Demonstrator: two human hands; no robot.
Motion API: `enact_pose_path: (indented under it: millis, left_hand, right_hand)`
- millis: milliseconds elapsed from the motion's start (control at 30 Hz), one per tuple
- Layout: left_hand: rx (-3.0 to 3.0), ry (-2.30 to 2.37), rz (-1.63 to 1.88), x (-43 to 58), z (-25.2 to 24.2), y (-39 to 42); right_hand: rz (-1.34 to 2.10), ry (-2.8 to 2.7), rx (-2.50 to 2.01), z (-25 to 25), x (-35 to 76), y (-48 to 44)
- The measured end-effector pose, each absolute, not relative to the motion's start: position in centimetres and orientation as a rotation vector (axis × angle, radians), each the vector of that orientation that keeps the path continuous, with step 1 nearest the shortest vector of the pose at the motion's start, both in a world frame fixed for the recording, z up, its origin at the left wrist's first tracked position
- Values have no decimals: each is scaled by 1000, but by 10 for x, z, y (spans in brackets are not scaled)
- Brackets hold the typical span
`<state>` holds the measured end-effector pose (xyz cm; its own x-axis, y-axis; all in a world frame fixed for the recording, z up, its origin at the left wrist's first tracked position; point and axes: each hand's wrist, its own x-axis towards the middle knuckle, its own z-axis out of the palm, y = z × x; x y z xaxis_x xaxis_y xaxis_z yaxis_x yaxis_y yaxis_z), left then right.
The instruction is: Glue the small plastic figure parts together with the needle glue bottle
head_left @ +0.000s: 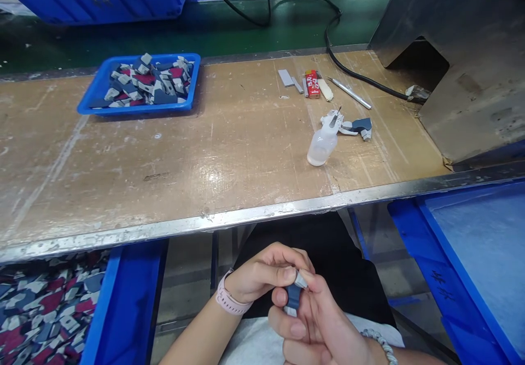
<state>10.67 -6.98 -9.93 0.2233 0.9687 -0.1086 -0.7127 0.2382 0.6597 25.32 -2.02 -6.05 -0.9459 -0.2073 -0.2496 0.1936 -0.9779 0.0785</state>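
Pinching a small slate-blue moulded piece [292, 296] with pale ends, the left hand [262, 275] and the right hand [314, 321] are close together below the tabletop's steel edge [205, 217], clamped on it from either side. The piece sits between their fingertips above a white cloth [262, 343] on the person's lap. A pink watch band [233, 296] circles the left wrist, and a beaded bracelet [381, 344] circles the right.

Beyond them, on the worn tan tabletop [229, 152], a shallow blue tray [135, 110] holds a heap of grey, white and red pieces [147, 83]. Further right lie a translucent plastic squeeze bottle [322, 147], a white-and-blue moulded part [361, 127] beside it, a red packet [312, 83], grey strips [286, 77] and a metal-handled craft knife [350, 93]. A black cable [361, 75] runs past a dull metal hood [463, 64]. Below the edge, a blue crate of mixed pieces [45, 310] stands left, and a lined blue crate [451, 283] stands right.
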Motion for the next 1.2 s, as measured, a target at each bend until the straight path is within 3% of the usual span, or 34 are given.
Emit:
enact_pose_path:
  millis: [1200]
  left_hand:
    - [746, 683, 1292, 109, -114, -75]
  right_hand:
    - [-2878, -55, 395, -57, 248, -18]
